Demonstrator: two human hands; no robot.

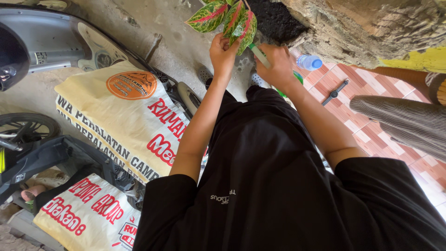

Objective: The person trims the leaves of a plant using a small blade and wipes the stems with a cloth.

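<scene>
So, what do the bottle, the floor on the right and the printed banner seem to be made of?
The bottle looks like clear plastic with a blue cap: it is see-through and glossy. The floor seems to be glazed ceramic tile in red and white, since regular square joints show. The banner is probably vinyl or woven plastic sheet; it drapes in soft folds with a slight sheen, but the weave is too small to tell.

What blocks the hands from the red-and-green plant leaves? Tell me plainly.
Nothing visible does. The left hand already touches the plant leaves from below, and the right hand, gripping a green-and-white tool, sits right beside them with no object between.
</scene>
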